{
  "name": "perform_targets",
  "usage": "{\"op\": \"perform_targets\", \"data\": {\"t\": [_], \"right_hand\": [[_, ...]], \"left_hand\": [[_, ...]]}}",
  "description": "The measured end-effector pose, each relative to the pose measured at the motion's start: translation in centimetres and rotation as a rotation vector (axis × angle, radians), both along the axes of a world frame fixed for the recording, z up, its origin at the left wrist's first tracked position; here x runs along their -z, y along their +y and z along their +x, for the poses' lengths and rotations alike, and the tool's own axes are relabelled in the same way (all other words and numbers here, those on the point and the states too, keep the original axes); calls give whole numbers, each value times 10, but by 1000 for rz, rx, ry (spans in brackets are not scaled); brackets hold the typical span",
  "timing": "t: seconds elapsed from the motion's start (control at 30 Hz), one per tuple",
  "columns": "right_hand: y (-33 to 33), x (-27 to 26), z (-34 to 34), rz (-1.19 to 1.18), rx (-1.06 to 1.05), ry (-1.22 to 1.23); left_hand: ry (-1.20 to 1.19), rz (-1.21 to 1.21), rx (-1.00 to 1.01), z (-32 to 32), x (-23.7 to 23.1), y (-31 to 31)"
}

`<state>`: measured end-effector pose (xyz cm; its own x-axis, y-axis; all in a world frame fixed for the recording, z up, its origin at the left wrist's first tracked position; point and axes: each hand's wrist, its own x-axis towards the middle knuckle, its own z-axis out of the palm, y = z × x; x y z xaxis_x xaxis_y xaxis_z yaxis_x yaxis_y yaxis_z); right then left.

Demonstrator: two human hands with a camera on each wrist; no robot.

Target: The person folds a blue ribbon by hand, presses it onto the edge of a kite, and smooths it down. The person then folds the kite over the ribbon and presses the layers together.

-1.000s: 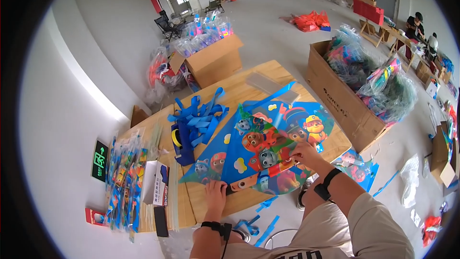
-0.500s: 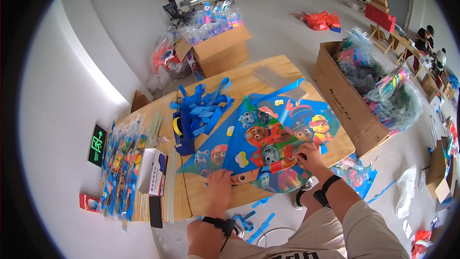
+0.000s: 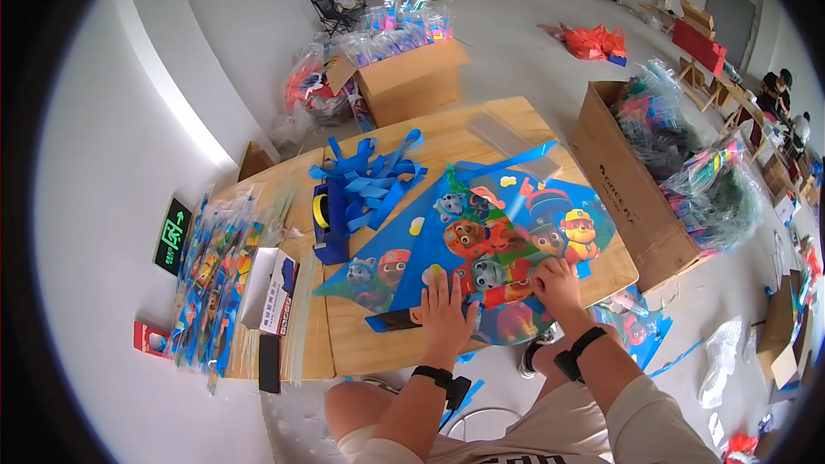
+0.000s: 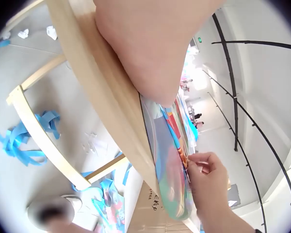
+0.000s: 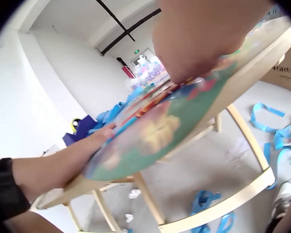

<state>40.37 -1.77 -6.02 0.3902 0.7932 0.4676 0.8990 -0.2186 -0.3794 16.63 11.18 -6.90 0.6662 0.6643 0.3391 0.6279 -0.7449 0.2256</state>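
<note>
Printed plastic sheets with cartoon dogs (image 3: 468,236) overlap on the wooden table (image 3: 361,352). Along their near side runs a folded or rolled edge, its dark and blue end (image 3: 388,322) sticking out at the left. My left hand (image 3: 445,314) lies on this edge with fingers extended and spread. Farther right, my right hand (image 3: 559,288) has its fingers bent at the same edge; in the left wrist view the right hand (image 4: 208,182) pinches it between thumb and fingers. The right wrist view shows the left hand's fingers (image 5: 105,135) against the edge.
Blue ribbons (image 3: 374,180) and a blue tape dispenser (image 3: 329,223) lie behind at the left. Packed bundles (image 3: 215,283), a small white box (image 3: 271,292) and thin rods (image 3: 316,326) cover the left side. Large cartons (image 3: 632,198) stand beyond the table.
My left hand has moved right along the near edge from its left end, and its fingers are now spread on the sheet. My right hand stays near the same part of the edge.
</note>
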Motion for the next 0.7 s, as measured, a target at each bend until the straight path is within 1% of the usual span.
{"op": "perform_targets", "data": {"t": [0.03,0.07,0.13,0.17,0.23,0.27,0.33,0.5,0.7], "right_hand": [[5,-3,-4,-35,37,-87],[10,-4,-12,-39,40,-92],[18,-4,-33,-36,-132,70],[19,-5,-40,-32,-122,64],[15,-3,-49,-144,-115,-72],[12,-5,-45,-140,-106,-75],[6,-10,-34,-287,7,-91],[-5,-6,8,-300,61,-109],[-7,-8,12,-334,109,-73]], "left_hand": [[3,0,-9,1,-2,0],[8,-1,-15,2,-3,-1],[14,4,-12,2,0,-2],[23,13,-16,2,1,-1],[18,-6,-7,2,-3,-2],[18,-27,-8,2,-3,-2],[27,-6,-10,3,-3,-2],[83,-21,-33,4,-4,-3],[105,-15,-49,4,-8,-3]]}}
